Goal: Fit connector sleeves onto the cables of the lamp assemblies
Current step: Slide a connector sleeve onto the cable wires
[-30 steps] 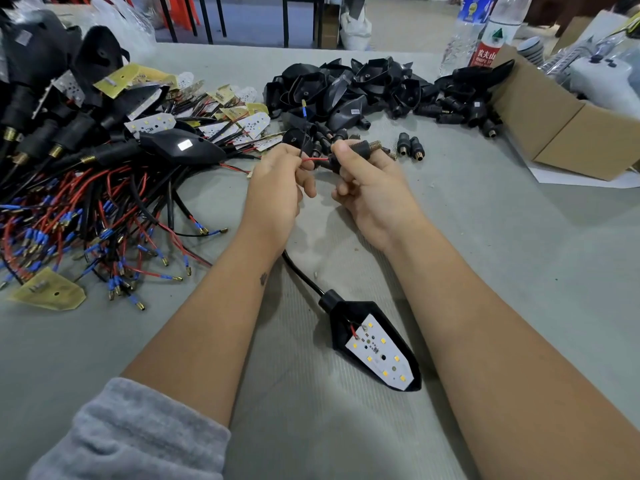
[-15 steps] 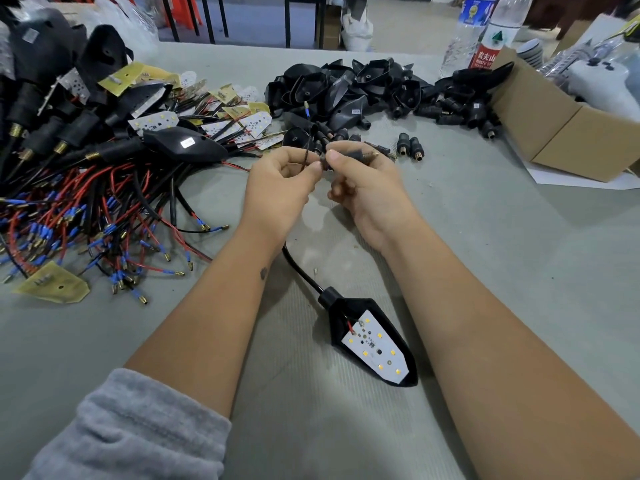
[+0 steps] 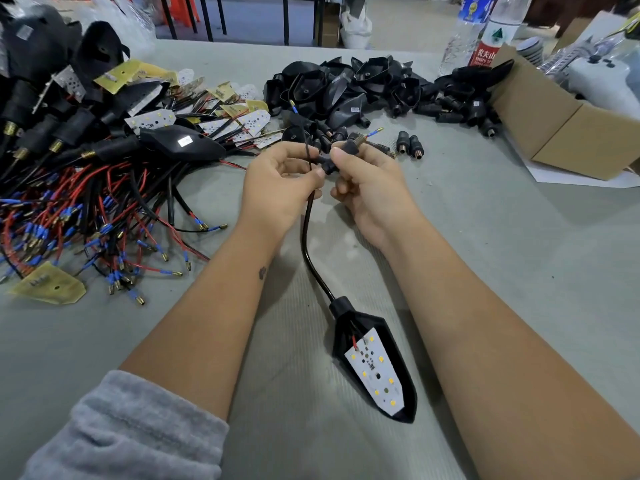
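You have two water bottles [image 3: 485, 32], one cardboard box [image 3: 568, 129], and two loose connector sleeves [image 3: 409, 146] on the desk [image 3: 519, 271].

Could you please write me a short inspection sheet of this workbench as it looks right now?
Surface: grey table, bare in front.
Job's things: lamp assembly lies LED side up; connector sleeve on its cable.
Clutter: black housings, two loose sleeves, cardboard box, water bottles.
Hands: left hand pinches the cable; right hand grips the sleeve.
Cables: black cable runs from lamp to hands; wired assemblies piled left.
Surroundings: floor and furniture legs beyond the table.
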The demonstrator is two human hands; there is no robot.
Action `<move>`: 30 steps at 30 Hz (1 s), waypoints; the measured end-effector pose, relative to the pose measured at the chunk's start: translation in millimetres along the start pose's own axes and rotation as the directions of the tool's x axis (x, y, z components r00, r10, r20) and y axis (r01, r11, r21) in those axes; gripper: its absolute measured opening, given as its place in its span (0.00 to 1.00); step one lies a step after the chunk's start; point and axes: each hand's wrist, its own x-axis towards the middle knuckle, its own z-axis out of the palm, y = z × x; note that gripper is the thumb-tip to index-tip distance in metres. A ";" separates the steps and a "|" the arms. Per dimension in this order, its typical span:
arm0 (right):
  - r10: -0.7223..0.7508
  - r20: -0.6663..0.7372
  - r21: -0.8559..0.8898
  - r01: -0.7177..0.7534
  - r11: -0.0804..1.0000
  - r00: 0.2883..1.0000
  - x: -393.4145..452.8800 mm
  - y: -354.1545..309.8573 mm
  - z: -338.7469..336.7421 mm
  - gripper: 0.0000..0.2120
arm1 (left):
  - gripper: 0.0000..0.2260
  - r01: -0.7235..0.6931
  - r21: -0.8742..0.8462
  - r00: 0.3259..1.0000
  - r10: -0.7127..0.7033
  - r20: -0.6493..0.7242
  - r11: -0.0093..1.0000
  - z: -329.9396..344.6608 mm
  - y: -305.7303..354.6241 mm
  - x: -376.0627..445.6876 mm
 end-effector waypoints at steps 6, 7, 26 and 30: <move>0.038 -0.049 0.101 -0.032 0.994 0.998 3.3 0.0 -0.5 0.14 | 0.12 0.003 -0.022 1.000 -0.003 0.006 1.000 1.3 0.4 0.3; 0.034 -0.055 0.102 -0.028 0.994 0.998 3.4 0.5 -0.7 0.15 | 0.13 0.006 -0.026 1.000 -0.006 0.011 1.000 1.0 0.2 0.1; 0.052 -0.114 0.230 -0.025 0.973 0.992 4.1 -2.7 -4.9 0.09 | 0.11 0.099 -0.340 0.995 -0.099 0.016 0.935 -4.9 3.1 6.0; 0.025 -0.082 0.142 -0.013 0.990 0.996 3.3 -1.3 -3.7 0.10 | 0.10 0.118 -0.462 0.993 -0.117 0.030 0.879 -9.1 5.6 7.8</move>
